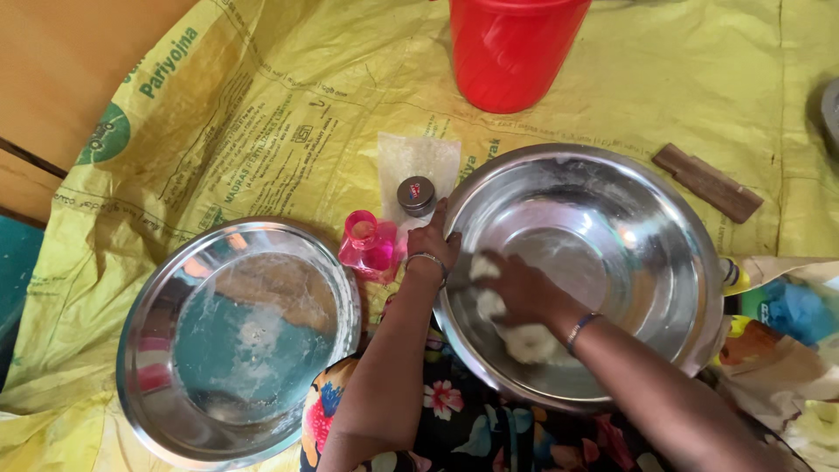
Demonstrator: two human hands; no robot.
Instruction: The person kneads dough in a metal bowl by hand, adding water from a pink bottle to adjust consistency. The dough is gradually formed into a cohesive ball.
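Observation:
My left hand grips the near-left rim of a large steel bowl, holding it steady. My right hand is inside that bowl, fingers pressed into a lump of pale dough that lies on the near side of the bowl's bottom. Bits of dough stick to the fingers. Both wrists wear thin bangles.
A second steel basin with floury water stands at the left. A pink bottle, a small round cap and a clear plastic bag lie between the bowls. A red bucket stands behind, a wooden piece right, all on a yellow sack sheet.

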